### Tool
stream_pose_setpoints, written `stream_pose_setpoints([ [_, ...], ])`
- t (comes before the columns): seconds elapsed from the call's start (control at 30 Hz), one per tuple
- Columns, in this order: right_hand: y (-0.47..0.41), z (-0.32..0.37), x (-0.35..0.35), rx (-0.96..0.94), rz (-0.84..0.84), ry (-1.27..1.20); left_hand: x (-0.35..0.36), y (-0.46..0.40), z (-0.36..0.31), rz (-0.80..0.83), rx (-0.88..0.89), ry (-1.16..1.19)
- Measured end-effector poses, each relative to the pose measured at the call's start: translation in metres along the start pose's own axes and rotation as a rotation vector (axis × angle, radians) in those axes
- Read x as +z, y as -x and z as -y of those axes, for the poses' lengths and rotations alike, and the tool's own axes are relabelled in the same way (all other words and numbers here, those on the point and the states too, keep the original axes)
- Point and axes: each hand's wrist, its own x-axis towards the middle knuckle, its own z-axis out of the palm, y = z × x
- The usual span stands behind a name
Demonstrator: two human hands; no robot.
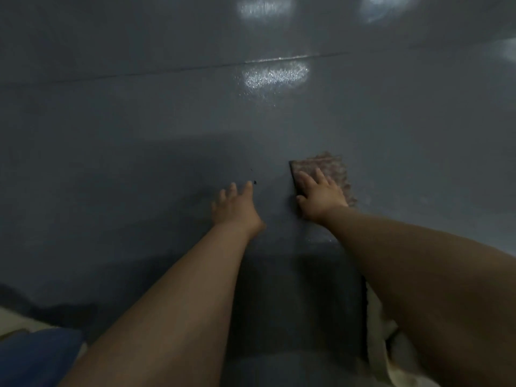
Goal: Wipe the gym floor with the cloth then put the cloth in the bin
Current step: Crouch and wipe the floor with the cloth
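Observation:
A brownish, folded cloth [328, 166] lies flat on the dark grey gym floor [139, 135] a little right of centre. My right hand [319, 192] presses down on the cloth with fingers spread and straight, covering its near half. My left hand [234, 205] rests flat on the bare floor to the left of the cloth, fingers extended, apart from it. A small dark speck [254, 182] sits just beyond my left fingertips. No bin is in view.
A seam line [167, 70] crosses the floor further ahead, with bright light reflections [275, 75] on it. Blue fabric [36, 356] shows at the bottom left and pale fabric [382, 336] at the bottom right, under my arms.

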Motion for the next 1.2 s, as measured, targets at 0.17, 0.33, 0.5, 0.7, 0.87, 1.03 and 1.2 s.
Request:
stream_pose_setpoints([
  [0.17, 0.054, 0.014, -0.012, 0.009, 0.017, -0.202, -0.023, 0.040, -0.041, -0.050, 0.036, 0.099],
  [0.33, 0.098, 0.010, -0.023, 0.017, -0.050, -0.394, -0.020, 0.093, -0.073, -0.133, 0.056, 0.110],
  [0.5, 0.126, 0.003, -0.037, 0.003, -0.108, -0.423, -0.021, 0.132, -0.085, -0.185, 0.076, 0.112],
  [0.7, 0.134, 0.004, -0.044, -0.015, -0.150, -0.392, -0.038, 0.132, -0.086, -0.259, 0.149, 0.113],
  [0.87, 0.132, -0.011, -0.053, 0.048, -0.177, -0.420, -0.031, 0.112, -0.098, -0.225, 0.163, 0.121],
  [1.03, 0.097, -0.031, -0.060, -0.014, -0.163, -0.344, -0.020, 0.061, -0.122, -0.221, 0.141, 0.111],
  [1.2, 0.058, -0.058, -0.039, -0.078, -0.086, -0.150, 0.008, 0.024, -0.137, -0.133, 0.105, 0.090],
])
